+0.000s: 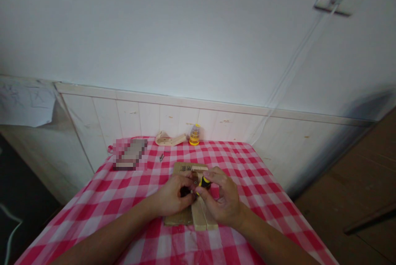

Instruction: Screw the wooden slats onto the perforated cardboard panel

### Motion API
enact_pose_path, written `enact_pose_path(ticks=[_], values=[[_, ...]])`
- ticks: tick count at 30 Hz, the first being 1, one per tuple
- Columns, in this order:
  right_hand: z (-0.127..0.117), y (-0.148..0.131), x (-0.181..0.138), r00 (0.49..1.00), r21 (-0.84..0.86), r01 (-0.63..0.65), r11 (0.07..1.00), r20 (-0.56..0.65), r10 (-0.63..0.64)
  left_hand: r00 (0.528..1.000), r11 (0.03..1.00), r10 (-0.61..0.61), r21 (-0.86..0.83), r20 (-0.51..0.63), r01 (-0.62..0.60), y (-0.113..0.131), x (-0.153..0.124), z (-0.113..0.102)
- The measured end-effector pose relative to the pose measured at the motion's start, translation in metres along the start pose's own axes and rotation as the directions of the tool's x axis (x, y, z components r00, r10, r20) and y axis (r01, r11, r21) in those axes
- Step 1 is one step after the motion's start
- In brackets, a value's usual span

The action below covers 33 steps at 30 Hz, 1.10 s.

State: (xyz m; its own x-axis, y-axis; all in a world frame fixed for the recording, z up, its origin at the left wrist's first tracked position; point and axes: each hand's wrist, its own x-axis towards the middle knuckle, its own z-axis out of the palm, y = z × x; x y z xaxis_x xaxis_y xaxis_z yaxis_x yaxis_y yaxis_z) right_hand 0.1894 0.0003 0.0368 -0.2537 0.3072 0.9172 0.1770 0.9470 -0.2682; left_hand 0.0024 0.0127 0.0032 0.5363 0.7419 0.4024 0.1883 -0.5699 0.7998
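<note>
My right hand is closed round a small screwdriver with a yellow and black handle, held tilted over the wood. My left hand has its fingers curled and pinched close to the screwdriver's lower end; what they hold, if anything, is hidden. Beneath both hands lie pale wooden pieces, side by side with a narrow gap between them. They rest on a brown cardboard piece with dark printing at its far end.
A curved wooden part and a yellow-based bit container stand against the wall. Small metal pieces lie on the checked tablecloth. A blurred-out flat object lies at the left. A cord hangs from the socket.
</note>
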Motion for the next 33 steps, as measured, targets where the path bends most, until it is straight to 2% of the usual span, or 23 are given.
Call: enact_pose_path(ticks=[9, 11, 16, 22, 33], values=[[0.002, 0.017, -0.014, 0.994, -0.064, -0.082, 0.995, -0.073, 0.077, 0.999, 0.999, -0.050, -0.017, 0.008, 0.050, -0.007, -0.004, 0.001], [0.001, 0.019, -0.017, 0.995, -0.050, -0.088, 0.995, -0.043, 0.086, 0.998, 0.998, -0.055, -0.024, 0.011, 0.055, -0.007, -0.004, 0.001], [-0.003, 0.011, -0.018, 0.994, 0.046, -0.060, 0.997, 0.091, 0.056, 0.999, 0.999, -0.026, -0.039, 0.021, 0.027, -0.002, -0.001, 0.000], [-0.004, 0.008, -0.016, 0.999, -0.088, 0.024, 0.996, 0.041, -0.020, 1.000, 0.998, -0.019, -0.060, 0.008, 0.019, -0.002, 0.000, 0.000], [-0.003, 0.003, -0.002, 0.999, -0.046, 0.029, 0.999, 0.023, -0.028, 1.000, 0.999, -0.019, -0.049, 0.013, 0.020, 0.000, 0.000, 0.000]])
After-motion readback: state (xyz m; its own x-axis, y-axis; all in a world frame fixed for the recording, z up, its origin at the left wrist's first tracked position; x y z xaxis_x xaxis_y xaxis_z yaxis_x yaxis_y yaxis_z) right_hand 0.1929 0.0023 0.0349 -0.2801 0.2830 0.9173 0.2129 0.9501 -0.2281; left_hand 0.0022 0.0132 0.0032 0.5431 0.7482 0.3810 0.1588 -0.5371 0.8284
